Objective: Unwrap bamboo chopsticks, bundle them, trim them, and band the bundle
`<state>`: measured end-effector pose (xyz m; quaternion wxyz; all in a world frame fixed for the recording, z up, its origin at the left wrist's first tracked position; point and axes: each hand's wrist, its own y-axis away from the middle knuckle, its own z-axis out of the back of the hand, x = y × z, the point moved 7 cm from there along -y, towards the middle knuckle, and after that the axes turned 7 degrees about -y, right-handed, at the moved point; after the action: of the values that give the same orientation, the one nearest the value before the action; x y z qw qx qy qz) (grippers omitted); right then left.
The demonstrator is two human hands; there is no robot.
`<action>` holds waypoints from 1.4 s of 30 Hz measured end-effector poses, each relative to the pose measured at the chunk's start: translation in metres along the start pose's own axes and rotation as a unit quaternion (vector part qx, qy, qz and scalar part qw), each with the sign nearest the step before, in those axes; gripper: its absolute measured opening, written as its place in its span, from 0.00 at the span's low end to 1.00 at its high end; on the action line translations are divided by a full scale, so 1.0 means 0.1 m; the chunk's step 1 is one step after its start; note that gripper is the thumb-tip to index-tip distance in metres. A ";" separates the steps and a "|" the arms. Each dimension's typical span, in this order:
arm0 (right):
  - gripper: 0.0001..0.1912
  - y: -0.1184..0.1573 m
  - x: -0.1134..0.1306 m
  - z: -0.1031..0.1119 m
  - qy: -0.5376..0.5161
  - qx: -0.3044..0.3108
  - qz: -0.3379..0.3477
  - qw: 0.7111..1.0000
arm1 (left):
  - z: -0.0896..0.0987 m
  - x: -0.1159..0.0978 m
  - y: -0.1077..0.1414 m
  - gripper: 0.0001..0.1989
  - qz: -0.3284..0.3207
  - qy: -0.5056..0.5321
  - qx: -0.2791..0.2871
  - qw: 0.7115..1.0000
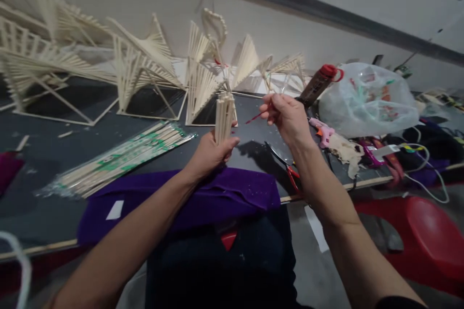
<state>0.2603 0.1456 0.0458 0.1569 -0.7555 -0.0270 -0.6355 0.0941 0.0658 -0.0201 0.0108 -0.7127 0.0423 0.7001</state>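
Observation:
My left hand [213,152] is wrapped round an upright bundle of chopsticks [224,116], pale and wooden, with their tops roughly level. To the right of the bundle, my right hand [281,111] pinches a thin red strand [253,118]. The strand slants down toward the sticks, and whether its far end touches them is hard to see. Beneath my left hand lies a folded purple cloth [232,193] at the table's edge. Pliers with red handles [292,178] lie partly hidden behind my right forearm.
Twisted stick models [145,65] line the back of the dark table [47,135]. Plastic-wrapped chopsticks [126,157] lie left. A capped marker-like tube [319,84], a pink glue gun [322,133] and a filled plastic bag [369,101] are at right, above a red stool [431,231].

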 end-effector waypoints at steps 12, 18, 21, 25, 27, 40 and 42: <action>0.08 0.49 0.23 -0.71 0.165 0.190 0.078 0.965 | 0.12 0.08 -0.12 0.15 -0.045 -0.308 0.020 0.950; 0.06 0.14 0.06 -0.93 0.349 0.385 -0.012 0.854 | -0.22 0.05 0.07 0.10 -0.144 -0.562 0.145 0.802; 0.11 0.01 -0.28 -0.65 0.277 0.350 -0.141 0.884 | -0.27 -0.07 0.15 0.09 -0.187 -0.525 0.169 0.813; 0.14 0.20 -0.44 -0.32 0.189 0.155 -0.113 0.963 | -0.11 -0.16 0.07 0.12 -0.164 -0.369 0.099 0.910; 0.14 0.40 -0.38 -0.29 0.205 0.076 -0.023 0.975 | -0.05 -0.11 0.00 0.12 -0.121 -0.306 0.068 0.942; 0.13 0.64 -0.39 -0.88 0.544 0.010 0.315 0.777 | 0.26 0.00 -0.16 0.15 -0.005 -0.605 -0.060 0.794; 0.13 0.67 -0.43 -0.91 0.558 0.030 0.320 0.765 | 0.24 0.04 -0.16 0.16 0.009 -0.643 -0.041 0.765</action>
<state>0.1814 0.0638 0.0037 0.3609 -0.2271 0.2898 -0.8568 0.0712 0.0832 -0.0256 -0.0004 -0.0954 0.0035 0.9954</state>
